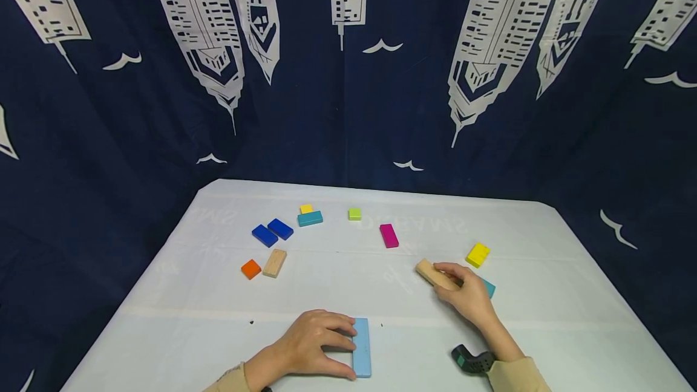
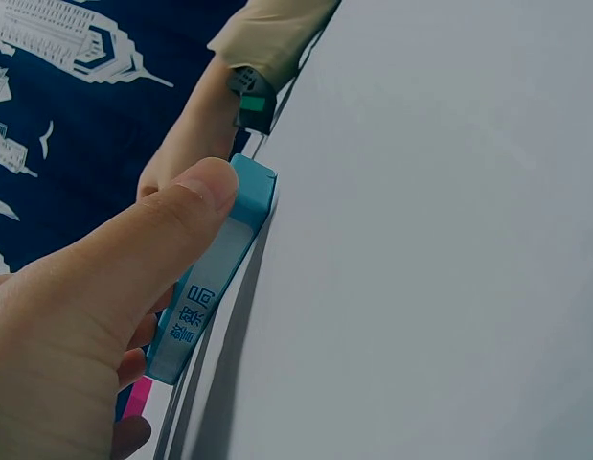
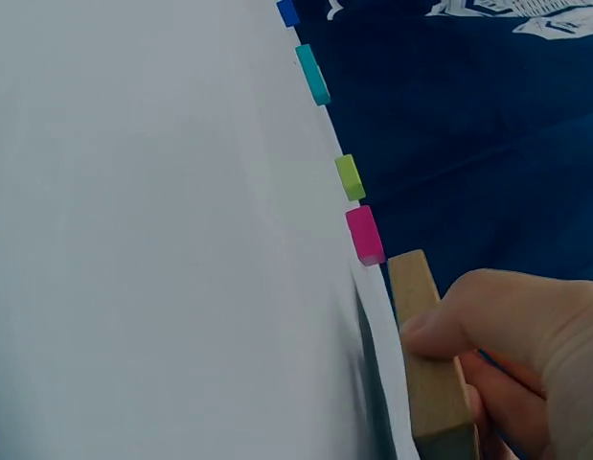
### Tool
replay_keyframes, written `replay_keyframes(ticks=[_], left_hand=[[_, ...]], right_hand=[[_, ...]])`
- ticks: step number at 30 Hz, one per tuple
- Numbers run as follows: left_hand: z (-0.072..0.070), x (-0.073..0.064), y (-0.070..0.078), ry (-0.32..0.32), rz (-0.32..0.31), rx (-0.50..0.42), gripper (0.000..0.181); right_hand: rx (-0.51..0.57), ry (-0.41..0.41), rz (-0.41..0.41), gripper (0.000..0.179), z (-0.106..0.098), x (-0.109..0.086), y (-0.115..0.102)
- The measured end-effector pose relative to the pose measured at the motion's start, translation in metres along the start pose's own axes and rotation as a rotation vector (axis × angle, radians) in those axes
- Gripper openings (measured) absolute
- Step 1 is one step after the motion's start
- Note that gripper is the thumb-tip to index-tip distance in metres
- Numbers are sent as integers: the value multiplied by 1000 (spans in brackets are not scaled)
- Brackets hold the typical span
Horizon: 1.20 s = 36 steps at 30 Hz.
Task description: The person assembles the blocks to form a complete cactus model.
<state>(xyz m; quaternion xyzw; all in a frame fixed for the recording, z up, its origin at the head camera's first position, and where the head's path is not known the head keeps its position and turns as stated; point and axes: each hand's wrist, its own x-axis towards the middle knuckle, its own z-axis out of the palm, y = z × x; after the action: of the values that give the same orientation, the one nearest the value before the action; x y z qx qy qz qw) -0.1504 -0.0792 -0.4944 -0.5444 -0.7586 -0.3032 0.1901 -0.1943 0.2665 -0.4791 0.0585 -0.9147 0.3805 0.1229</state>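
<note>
My left hand [image 1: 318, 343] is at the near middle of the white table, with a light blue block [image 1: 362, 348] held between thumb and fingers. In the left wrist view, that block [image 2: 212, 273] shows printed characters on its side, and the thumb presses near its end. Farther right, my right hand [image 1: 465, 292] pinches a long natural-wood block [image 1: 435, 274]. The right wrist view shows the thumb on one face of this wooden block [image 3: 430, 374] and fingers behind it. A teal block [image 1: 489, 287] is partly hidden behind the right hand, and a yellow block [image 1: 477, 254] lies just beyond.
Toward the back lie a magenta block [image 1: 389, 236], a lime green block [image 1: 355, 214], a teal block [image 1: 310, 218] and a small yellow block [image 1: 306, 209]. At left are two blue blocks [image 1: 264, 236], a wooden block [image 1: 274, 263] and an orange block [image 1: 251, 269]. A dark patterned cloth [image 1: 343, 107] hangs behind.
</note>
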Motion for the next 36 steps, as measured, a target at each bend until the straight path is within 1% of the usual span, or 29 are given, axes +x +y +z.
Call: replay_keyframes(ticks=[5,9,16,22,25,28,31,36], left_hand=[[0,-1,-1,1,2,4,34],[0,-1,-1,1,1,4,34],[0,0,-1,-11,-13,-13,34],[1,-1,-1,-16,-15,0,34],[0,-1,-1,-26,-30,-4,35],[0,-1,0,-42,-62,-20,36],[-1,-1,1,-51,-78,-25,36],[-1,-1,0,-36,-47,-2,35]], right_hand=[[62,3,27,42,1,2,-9],[92,-13,62,43,5,4,-19],[159,-39,100,43,20,9,-43],[237,-39,136,43,34,10,-62],[277,-29,147,43,40,10,-69],[295,-25,162,44,47,11,-76],[304,-29,175,44,53,11,-82],[310,-49,186,43,64,9,-87]])
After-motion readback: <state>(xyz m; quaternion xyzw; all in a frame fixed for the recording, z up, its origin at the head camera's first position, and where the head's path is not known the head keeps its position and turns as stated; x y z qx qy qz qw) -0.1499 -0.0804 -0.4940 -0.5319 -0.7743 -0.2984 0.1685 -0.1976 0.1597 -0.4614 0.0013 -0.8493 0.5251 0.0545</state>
